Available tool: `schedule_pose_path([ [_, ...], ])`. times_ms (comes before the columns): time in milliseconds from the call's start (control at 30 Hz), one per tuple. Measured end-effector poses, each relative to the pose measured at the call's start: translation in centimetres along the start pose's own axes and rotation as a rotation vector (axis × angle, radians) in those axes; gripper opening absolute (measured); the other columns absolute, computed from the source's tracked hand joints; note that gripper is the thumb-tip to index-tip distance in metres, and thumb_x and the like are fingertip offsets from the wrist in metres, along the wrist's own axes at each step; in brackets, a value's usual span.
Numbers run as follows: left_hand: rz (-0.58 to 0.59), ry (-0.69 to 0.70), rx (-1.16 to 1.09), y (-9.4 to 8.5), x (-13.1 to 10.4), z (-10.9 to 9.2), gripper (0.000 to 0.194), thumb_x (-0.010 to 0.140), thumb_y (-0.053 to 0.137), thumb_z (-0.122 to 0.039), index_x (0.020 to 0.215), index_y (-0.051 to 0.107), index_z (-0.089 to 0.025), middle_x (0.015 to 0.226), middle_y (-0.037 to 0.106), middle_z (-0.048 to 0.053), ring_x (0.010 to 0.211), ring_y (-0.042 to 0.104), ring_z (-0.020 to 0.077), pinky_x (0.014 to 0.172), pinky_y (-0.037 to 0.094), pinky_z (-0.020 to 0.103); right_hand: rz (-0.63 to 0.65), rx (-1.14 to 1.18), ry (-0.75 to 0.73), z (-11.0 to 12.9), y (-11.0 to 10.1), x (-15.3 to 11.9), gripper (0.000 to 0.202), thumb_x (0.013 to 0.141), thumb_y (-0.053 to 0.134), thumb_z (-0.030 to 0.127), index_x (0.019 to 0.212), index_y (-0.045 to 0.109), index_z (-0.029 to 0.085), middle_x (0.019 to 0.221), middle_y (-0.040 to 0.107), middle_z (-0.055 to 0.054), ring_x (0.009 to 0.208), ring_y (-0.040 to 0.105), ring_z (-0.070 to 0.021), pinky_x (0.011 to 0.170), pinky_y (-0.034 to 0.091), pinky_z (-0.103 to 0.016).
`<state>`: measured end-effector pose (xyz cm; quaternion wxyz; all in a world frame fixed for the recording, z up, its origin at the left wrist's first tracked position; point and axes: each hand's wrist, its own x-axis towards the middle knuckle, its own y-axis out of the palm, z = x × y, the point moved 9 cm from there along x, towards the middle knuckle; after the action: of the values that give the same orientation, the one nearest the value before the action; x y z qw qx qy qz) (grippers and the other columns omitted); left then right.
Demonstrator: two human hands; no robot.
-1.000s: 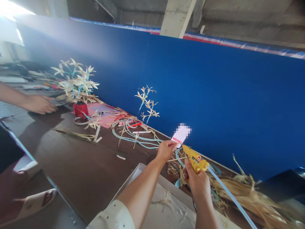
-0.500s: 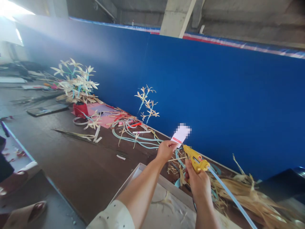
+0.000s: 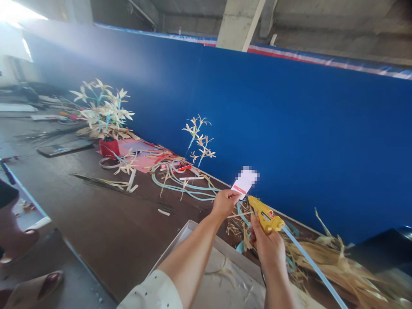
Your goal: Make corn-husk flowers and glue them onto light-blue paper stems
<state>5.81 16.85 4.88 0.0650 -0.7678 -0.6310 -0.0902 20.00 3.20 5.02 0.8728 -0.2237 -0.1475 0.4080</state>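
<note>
My left hand is closed, pinching the lower edge of a white card with a red stripe; the card's top is pixelated. My right hand grips a yellow glue gun, its nozzle pointing up and left close to the card's lower right side. A long pale glue stick sticks out of the gun's back toward the lower right. Below my forearms lies a shallow box with a plastic-like sheet and pale petals inside.
Straw flowers in a red pot stand at the left, behind a dark tablet-like object. Pale blue tubing coils mid-table. Dried husks lie right. A blue partition rises behind. A person's feet show lower left.
The person's leg at the lower left has shifted slightly. My hands, the card and the glue gun look almost the same.
</note>
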Motion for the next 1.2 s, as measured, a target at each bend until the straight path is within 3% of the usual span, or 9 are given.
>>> schedule_pose_path([
  [267, -0.001, 0.006, -0.018, -0.1, -0.1, -0.3, 0.031, 0.073, 0.061, -0.038, 0.086, 0.074, -0.012, 0.066, 0.066, 0.003, 0.057, 0.049, 0.0102, 0.055, 0.036, 0.022, -0.010, 0.001, -0.031, -0.1, 0.0, 0.2, 0.053, 0.070, 0.056, 0.068, 0.059, 0.061, 0.016, 0.051, 0.060, -0.005, 0.049, 0.056, -0.0193, 0.050, 0.042, -0.029],
  [633, -0.045, 0.043, 0.027, -0.7, -0.1, -0.7, 0.024, 0.075, 0.060, -0.032, 0.085, 0.073, -0.014, 0.077, 0.071, 0.005, 0.068, 0.060, 0.0138, 0.065, 0.043, 0.022, -0.010, 0.177, -0.038, 1.9, -0.2, -1.2, 0.050, 0.066, 0.060, 0.067, 0.059, 0.057, 0.017, 0.046, 0.053, -0.002, 0.045, 0.050, -0.0163, 0.046, 0.041, -0.027],
  [1200, -0.021, 0.016, 0.011, -0.3, -0.1, -0.6, 0.024, 0.074, 0.059, -0.031, 0.082, 0.073, -0.013, 0.071, 0.069, 0.003, 0.062, 0.055, 0.0117, 0.059, 0.039, 0.022, 0.002, -0.109, -0.020, 0.4, 0.1, -0.2, 0.049, 0.072, 0.056, 0.064, 0.053, 0.059, 0.019, 0.047, 0.058, -0.005, 0.046, 0.054, -0.0189, 0.049, 0.040, -0.029],
])
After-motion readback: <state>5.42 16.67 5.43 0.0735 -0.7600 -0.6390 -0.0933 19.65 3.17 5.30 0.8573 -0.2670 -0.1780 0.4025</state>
